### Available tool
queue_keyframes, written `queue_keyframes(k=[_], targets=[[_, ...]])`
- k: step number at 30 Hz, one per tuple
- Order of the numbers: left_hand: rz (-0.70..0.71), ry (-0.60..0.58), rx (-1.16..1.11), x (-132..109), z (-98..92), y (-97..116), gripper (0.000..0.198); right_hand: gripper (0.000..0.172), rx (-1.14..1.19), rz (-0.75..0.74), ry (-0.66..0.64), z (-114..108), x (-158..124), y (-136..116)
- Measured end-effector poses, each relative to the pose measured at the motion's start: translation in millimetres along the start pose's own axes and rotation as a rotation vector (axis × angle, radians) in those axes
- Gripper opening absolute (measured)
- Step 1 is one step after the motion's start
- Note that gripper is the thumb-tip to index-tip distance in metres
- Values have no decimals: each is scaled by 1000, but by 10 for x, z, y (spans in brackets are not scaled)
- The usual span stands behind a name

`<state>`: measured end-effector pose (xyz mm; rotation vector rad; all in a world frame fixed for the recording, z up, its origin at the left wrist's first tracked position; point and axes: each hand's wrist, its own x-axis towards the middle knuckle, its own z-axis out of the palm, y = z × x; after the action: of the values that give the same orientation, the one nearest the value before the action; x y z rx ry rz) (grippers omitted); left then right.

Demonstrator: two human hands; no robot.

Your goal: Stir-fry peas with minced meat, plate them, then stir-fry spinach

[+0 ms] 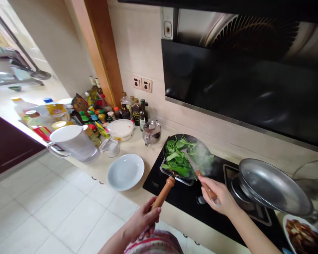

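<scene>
Leafy greens (pixel 177 157) fill a dark wok (pixel 170 138) on the left burner, and steam rises from its right side. My left hand (pixel 145 218) is closed around the wok's wooden handle (pixel 163 193). In my right hand (pixel 219 196) is a spatula (pixel 192 161) with a metal shaft and wooden grip. Its head goes in among the leaves, so the tip is hidden. To the left of the wok, a pale blue plate (pixel 125 172) lies at the counter's front edge.
A large steel pan (pixel 275 183) sits tilted on the right burner. Beside it stands a bowl of cooked food (pixel 302 233). A lidded steel pot (pixel 152 132), a white pitcher (pixel 71 143) and several bottles (pixel 136 112) line the left counter. The black range hood (pixel 228 84) overhangs the stove (pixel 212 215).
</scene>
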<state>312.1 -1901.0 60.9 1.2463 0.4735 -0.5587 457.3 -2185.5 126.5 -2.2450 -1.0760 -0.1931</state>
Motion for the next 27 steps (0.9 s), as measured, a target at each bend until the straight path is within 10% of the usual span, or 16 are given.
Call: queue_keyframes(k=[9, 27], targets=[[33, 26, 26, 40, 68, -73, 89, 33, 11, 167, 89, -877, -174, -743], [128, 47, 37, 82, 180, -156, 86, 21, 162, 274, 215, 59, -96, -445]])
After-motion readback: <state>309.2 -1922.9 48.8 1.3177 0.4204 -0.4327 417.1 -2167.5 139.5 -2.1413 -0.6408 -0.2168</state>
